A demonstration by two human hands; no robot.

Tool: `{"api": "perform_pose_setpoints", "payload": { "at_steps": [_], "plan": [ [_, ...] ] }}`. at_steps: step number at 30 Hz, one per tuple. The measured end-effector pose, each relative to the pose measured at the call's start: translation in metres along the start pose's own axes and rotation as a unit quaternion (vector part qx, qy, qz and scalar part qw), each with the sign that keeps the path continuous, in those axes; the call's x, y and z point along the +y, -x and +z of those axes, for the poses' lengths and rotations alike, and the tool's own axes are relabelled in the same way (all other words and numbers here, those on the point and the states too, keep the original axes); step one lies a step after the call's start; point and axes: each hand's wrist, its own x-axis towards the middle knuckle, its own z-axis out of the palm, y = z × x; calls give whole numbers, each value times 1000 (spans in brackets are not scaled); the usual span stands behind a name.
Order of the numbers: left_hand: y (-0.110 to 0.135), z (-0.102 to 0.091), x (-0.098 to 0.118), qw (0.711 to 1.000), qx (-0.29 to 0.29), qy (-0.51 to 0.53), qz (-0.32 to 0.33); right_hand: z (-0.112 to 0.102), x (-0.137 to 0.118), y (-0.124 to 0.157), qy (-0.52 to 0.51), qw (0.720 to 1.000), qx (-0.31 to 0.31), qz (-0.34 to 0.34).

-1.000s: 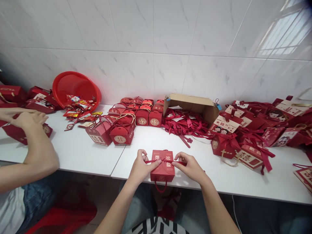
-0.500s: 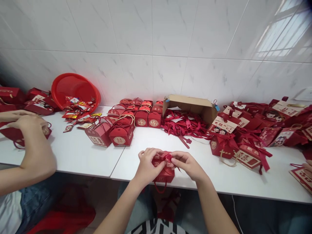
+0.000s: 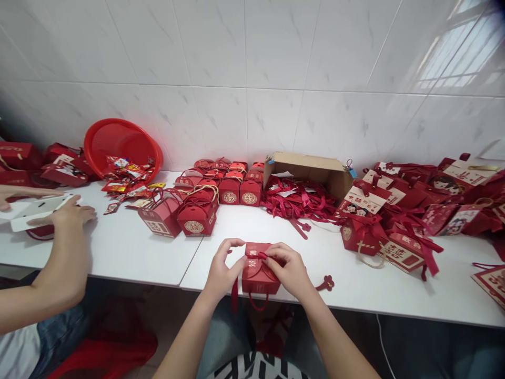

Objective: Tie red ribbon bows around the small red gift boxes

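A small red gift box (image 3: 257, 273) stands at the near edge of the white table (image 3: 244, 226), between my two hands. My left hand (image 3: 221, 269) rests against the box's left side, thumb and fingers curled, pinching a red ribbon (image 3: 235, 292) that hangs over the table edge. My right hand (image 3: 287, 267) presses on the top of the box and pinches the ribbon there. The ribbon's other end (image 3: 325, 284) lies on the table to the right. A red cord handle hangs below the box.
Finished red boxes (image 3: 197, 210) stand mid-table. An open cardboard box (image 3: 311, 169) spills red ribbons (image 3: 295, 201). Flat red cartons (image 3: 410, 210) pile at right. A red basket (image 3: 120, 145) with sweets leans on the wall. Another person's hands (image 3: 67, 213) hold white card at left.
The ribbon, stretched taut across the box a second ago, was gathered at the top; now its ends hang loose, left over the edge, right on the table. The other person now holds white card.
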Motion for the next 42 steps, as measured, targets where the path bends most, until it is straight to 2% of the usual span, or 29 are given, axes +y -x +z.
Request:
{"api": "perform_pose_setpoints", "payload": {
  "at_steps": [3, 6, 8, 10, 13, 16, 18, 20, 22, 24, 25, 26, 27, 29, 30, 31, 34, 36, 40, 42],
  "plan": [
    [2, -2, -18, 993, -61, 37, -92, 1, 4, 0, -44, 998, -17, 29],
    [2, 1, -25, 976, -123, 89, -154, 0, 6, -2, -95, 992, -45, 73],
    [1, 1, -22, 972, -126, 106, -168, 2, 6, -4, -113, 989, -44, 85],
    [-1, -3, -16, 974, -122, 111, -153, 5, 5, -4, -106, 990, -21, 94],
    [-6, -18, 0, 985, -125, 79, -89, 13, 3, -4, -44, 994, 28, 94],
    [-14, -39, 26, 986, -155, -58, 9, 20, -1, -2, 46, 993, 56, 88],
    [-21, -50, 47, 963, -196, -162, 93, 22, -5, -1, 94, 991, 54, 75],
    [-33, -54, 67, 930, -234, -220, 178, 20, -9, 0, 120, 991, 33, 45],
    [-47, -48, 81, 900, -267, -247, 241, 17, -12, 1, 124, 992, -4, 7],
    [-61, -33, 85, 877, -288, -255, 287, 14, -14, 2, 112, 993, -26, -21],
    [-67, -25, 83, 871, -289, -254, 304, 13, -14, 2, 106, 994, -29, -28],
    [-70, -17, 80, 876, -261, -255, 316, 13, -12, 2, 102, 994, -26, -29],
    [-71, -10, 76, 889, -209, -260, 314, 14, -11, 1, 100, 994, -19, -27],
    [-65, -4, 64, 925, -67, -263, 266, 16, -6, 1, 103, 995, -5, -17],
    [-59, -5, 57, 940, -21, -251, 231, 17, -4, 0, 103, 995, 1, -11],
    [-51, -7, 50, 952, -5, -230, 202, 18, -2, 0, 100, 995, 5, -4],
    [-29, -14, 29, 971, -91, -157, 155, 18, 0, 0, 59, 998, -1, 14],
    [-18, -15, 17, 978, -120, -103, 136, 18, -1, 1, 20, 999, 7, 25],
    [-6, -4, 0, 991, -62, -12, 116, 17, -2, 3, -29, 998, 33, 50],
    [-2, 2, -3, 994, -54, 1, 94, 16, -3, 3, -46, 997, 26, 51]
  ]
}}
